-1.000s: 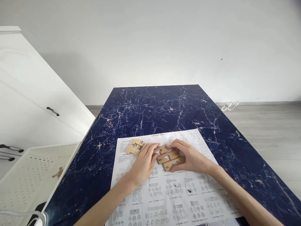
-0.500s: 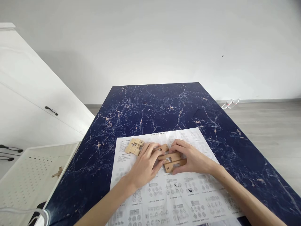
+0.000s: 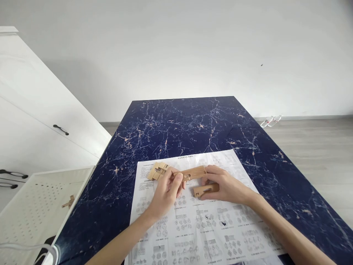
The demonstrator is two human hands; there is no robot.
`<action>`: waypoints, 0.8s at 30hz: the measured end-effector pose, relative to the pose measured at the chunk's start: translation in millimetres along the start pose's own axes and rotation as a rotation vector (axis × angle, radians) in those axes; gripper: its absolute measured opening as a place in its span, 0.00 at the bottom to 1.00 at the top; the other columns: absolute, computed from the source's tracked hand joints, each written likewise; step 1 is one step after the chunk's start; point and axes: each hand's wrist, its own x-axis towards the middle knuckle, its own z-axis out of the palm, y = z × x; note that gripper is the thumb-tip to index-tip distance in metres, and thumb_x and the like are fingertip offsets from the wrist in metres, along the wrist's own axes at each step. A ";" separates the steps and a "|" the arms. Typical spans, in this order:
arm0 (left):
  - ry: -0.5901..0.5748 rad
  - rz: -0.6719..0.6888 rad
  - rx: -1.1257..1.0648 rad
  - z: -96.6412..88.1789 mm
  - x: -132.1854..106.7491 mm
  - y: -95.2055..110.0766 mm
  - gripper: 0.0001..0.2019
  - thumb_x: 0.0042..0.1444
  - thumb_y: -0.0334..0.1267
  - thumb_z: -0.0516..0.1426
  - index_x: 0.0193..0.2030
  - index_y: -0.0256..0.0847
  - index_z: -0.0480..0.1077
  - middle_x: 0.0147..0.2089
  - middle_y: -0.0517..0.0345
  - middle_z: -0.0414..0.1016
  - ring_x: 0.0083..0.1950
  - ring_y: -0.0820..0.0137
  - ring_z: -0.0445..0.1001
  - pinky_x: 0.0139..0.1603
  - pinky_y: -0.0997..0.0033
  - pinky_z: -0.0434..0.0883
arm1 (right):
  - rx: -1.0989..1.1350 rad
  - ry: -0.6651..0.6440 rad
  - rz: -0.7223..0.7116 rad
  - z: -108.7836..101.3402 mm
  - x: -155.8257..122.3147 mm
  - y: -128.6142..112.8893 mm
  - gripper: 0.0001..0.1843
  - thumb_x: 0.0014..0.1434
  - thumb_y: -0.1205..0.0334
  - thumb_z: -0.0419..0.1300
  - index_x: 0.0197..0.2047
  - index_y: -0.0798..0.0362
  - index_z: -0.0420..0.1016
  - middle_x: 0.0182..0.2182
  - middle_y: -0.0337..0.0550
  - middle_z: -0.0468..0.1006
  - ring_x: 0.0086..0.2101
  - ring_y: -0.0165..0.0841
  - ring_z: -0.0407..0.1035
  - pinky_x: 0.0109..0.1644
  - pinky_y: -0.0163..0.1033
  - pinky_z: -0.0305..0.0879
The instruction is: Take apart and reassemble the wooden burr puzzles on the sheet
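My left hand (image 3: 168, 188) pinches a notched wooden puzzle block (image 3: 195, 173) between thumb and fingers, its near end hidden by the fingers. The block slants up to the right, and its far end meets the fingertips of my right hand (image 3: 224, 186). That hand is curled around a second notched wooden block marked 2 (image 3: 202, 190), which lies low over the paper. Left of my left hand sits a cluster of pale wooden pieces marked 3 (image 3: 158, 171), partly covered by the fingers. Under everything lies a printed instruction sheet (image 3: 149, 206) with rows of small diagrams.
The sheet rests on a dark blue marble-patterned table (image 3: 182, 125). At the left stand a white cabinet (image 3: 41, 110) and a perforated white surface (image 3: 38, 198) with a small wooden piece (image 3: 68, 201). Plastic bottles (image 3: 271, 121) lie on the floor at right.
Several blocks lay side by side between my hands before. My left hand has lifted a block and turned it, thumb now on top, while my right hand stays by the block marked 2.
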 end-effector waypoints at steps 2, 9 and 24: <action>-0.006 -0.064 -0.143 -1.3 1.6 1.5 0.20 0.76 0.58 0.52 0.41 0.43 0.62 0.28 0.67 0.67 0.21 0.79 0.56 0.25 0.74 0.56 | 0.056 0.000 0.014 0.9 -0.5 1.8 0.17 0.69 0.45 0.68 0.35 0.49 0.76 0.35 0.43 0.77 0.35 0.38 0.72 0.39 0.43 0.69; -0.064 -0.090 -0.290 -5.5 5.9 -0.2 0.19 0.77 0.54 0.54 0.49 0.39 0.70 0.33 0.60 0.74 0.23 0.80 0.60 0.28 0.72 0.60 | 0.600 0.144 0.319 -1.4 0.0 -9.7 0.22 0.78 0.39 0.51 0.39 0.47 0.64 0.21 0.30 0.63 0.20 0.28 0.53 0.26 0.38 0.52; -0.170 -0.146 -0.230 4.4 0.5 -0.5 0.18 0.75 0.55 0.57 0.45 0.43 0.58 0.42 0.51 0.84 0.24 0.74 0.76 0.29 0.71 0.72 | 1.223 0.060 0.386 16.0 1.7 -37.1 0.25 0.78 0.35 0.47 0.40 0.47 0.64 0.29 0.34 0.57 0.24 0.30 0.47 0.26 0.38 0.50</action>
